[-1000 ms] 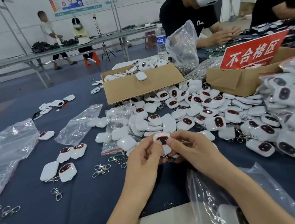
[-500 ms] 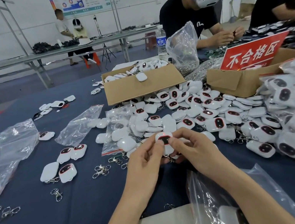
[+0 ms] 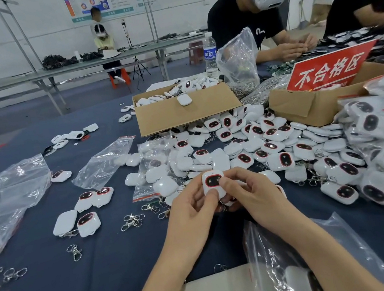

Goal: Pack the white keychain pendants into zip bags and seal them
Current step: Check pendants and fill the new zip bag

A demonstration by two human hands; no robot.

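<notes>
- Near the front edge of the worktop (image 3: 104,266), head view: the left grip (image 3: 192,211) and the right grip (image 3: 252,193) both pinch one white pendant (image 3: 213,182), with the thumbs on its face.
- Pendant location: between both grips, just above the cloth, in front of the loose pile (image 3: 248,141). It is not yet bagged.
- The zip bag (image 3: 262,255) lies partly under the right forearm. At least one pendant shows inside.
- Risk: one grip must let go to open the bag. The smooth shell may then slip from a single pinch and drop into the pile.
- Risk: the bag lies partly pinned by the forearm, so pulling it free may spill its contents.
- Risk: a clasp caught in the zip track would leave the seal open.
- Surface: dark blue cloth carrying loose clasps (image 3: 132,220), empty bags (image 3: 102,160) and a cardboard box (image 3: 185,113).
- Room: white-walled workshop with long benches behind. Other people work opposite.
</notes>
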